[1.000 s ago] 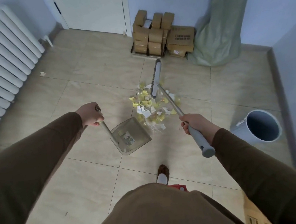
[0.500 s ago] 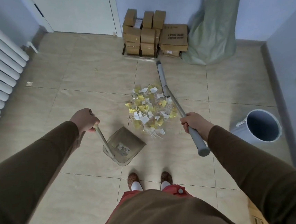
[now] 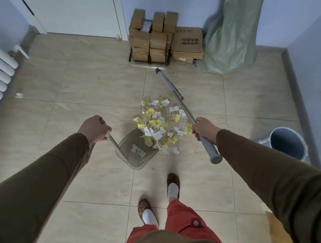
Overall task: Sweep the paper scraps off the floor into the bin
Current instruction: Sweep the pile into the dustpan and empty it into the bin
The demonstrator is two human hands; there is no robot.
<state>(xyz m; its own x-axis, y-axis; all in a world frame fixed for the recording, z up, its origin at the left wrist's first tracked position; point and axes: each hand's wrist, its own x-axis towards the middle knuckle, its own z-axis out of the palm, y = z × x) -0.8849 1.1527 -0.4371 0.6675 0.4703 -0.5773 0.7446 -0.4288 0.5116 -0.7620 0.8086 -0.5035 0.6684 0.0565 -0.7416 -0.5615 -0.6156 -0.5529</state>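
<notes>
left hand [image 3: 94,130] grip wrapped round metal handle of clear smoky plastic dustpan [image 3: 137,153] | right hand [image 3: 203,130] grip clamped on grey long-handled broom [image 3: 174,92] | yellow-white paper scraps [image 3: 162,125] heaped between both grips, touching pan lip | grey round bin [image 3: 287,146] well right

both arms outstretched, left grip [image 3: 94,130] and right grip [image 3: 203,129] curled tight

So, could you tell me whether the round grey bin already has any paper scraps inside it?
No, the round grey bin looks empty inside, while the yellow and white paper scraps lie on the floor.
</notes>
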